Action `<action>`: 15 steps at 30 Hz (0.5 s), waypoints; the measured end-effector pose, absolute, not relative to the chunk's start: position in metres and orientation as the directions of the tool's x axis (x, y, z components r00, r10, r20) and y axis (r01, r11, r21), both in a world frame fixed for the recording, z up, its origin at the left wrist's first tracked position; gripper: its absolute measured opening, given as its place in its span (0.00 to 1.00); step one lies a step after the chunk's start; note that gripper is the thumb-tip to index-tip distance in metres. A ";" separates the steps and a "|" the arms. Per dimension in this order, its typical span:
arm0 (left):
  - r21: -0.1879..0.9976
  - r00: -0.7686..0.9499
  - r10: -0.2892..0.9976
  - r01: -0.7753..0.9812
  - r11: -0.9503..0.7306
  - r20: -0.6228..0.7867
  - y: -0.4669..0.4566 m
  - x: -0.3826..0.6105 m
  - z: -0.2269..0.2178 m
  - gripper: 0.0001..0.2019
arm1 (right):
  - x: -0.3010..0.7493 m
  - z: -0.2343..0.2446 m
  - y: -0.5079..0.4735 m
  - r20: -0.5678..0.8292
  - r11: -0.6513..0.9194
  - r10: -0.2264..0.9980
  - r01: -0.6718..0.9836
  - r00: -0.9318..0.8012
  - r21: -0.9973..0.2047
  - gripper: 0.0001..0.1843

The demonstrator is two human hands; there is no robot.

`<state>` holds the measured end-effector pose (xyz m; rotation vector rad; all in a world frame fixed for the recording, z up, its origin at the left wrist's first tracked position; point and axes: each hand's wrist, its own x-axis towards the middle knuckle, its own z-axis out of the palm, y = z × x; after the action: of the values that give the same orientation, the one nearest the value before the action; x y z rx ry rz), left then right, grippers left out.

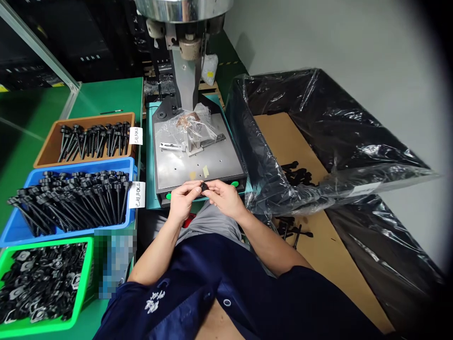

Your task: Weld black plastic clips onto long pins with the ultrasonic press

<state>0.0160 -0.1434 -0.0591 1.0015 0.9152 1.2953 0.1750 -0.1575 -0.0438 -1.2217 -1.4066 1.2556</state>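
Note:
Both hands meet over my lap at the front edge of the machine's metal base plate (170,174). Between the fingertips is a small black plastic part (203,187), mostly covered by the fingers. My left hand (184,198) pinches it from the left with thumb and forefinger. From the other side my right hand (224,196) grips it, fingers curled. On the plate behind stands a metal fixture (193,141) wrapped in clear plastic film, under the press's metal column (186,80).
Left on the green table (109,94) stand a brown bin (53,141) and blue bin (71,231) of black threaded rods, plus a green bin (83,283) of black parts. At right, a carton lined with black plastic (283,94) holds several black rods (299,174). Green buttons (234,183) flank the base.

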 end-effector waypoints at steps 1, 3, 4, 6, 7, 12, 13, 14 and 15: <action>0.949 0.088 0.996 -0.315 0.016 0.012 -0.143 0.015 -0.059 0.05 | 0.175 -0.044 -0.158 -0.001 0.018 0.990 0.131 -0.141 -0.991 0.15; 0.958 0.107 0.994 -0.286 0.006 0.025 -0.142 0.013 -0.059 0.05 | 0.176 -0.043 -0.158 -0.003 0.016 0.991 0.143 -0.135 -0.990 0.15; 0.966 0.113 0.993 -0.259 -0.011 0.042 -0.142 0.012 -0.058 0.05 | 0.176 -0.043 -0.158 -0.014 0.004 0.991 0.135 -0.135 -0.991 0.15; 0.982 0.134 0.988 -0.182 -0.056 0.081 -0.141 0.011 -0.056 0.06 | 0.176 -0.044 -0.158 -0.054 -0.042 0.988 0.091 -0.142 -0.995 0.14; 0.987 0.146 0.985 -0.143 -0.076 0.096 -0.141 0.011 -0.054 0.06 | 0.176 -0.046 -0.157 -0.074 -0.066 0.987 0.061 -0.145 -0.996 0.14; 0.993 0.165 0.982 -0.084 -0.078 0.091 -0.138 0.015 -0.045 0.09 | 0.175 -0.057 -0.153 -0.060 -0.074 0.983 -0.074 -0.173 -0.995 0.23; 0.993 0.170 0.982 -0.089 -0.072 0.086 -0.136 0.017 -0.045 0.10 | 0.175 -0.059 -0.151 -0.047 -0.063 0.982 -0.085 -0.185 -0.994 0.25; 0.993 0.172 0.982 -0.093 -0.067 0.082 -0.133 0.018 -0.046 0.11 | 0.176 -0.061 -0.149 -0.039 -0.057 0.981 -0.094 -0.190 -0.994 0.26; 0.994 0.167 0.983 -0.097 -0.054 0.070 -0.130 0.020 -0.048 0.12 | 0.177 -0.062 -0.147 -0.036 -0.055 0.982 -0.103 -0.184 -0.993 0.26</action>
<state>0.0198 -0.1296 -0.0477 1.2623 0.9862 1.1691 0.1769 -0.1466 -0.0616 -1.0699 -1.2374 1.4254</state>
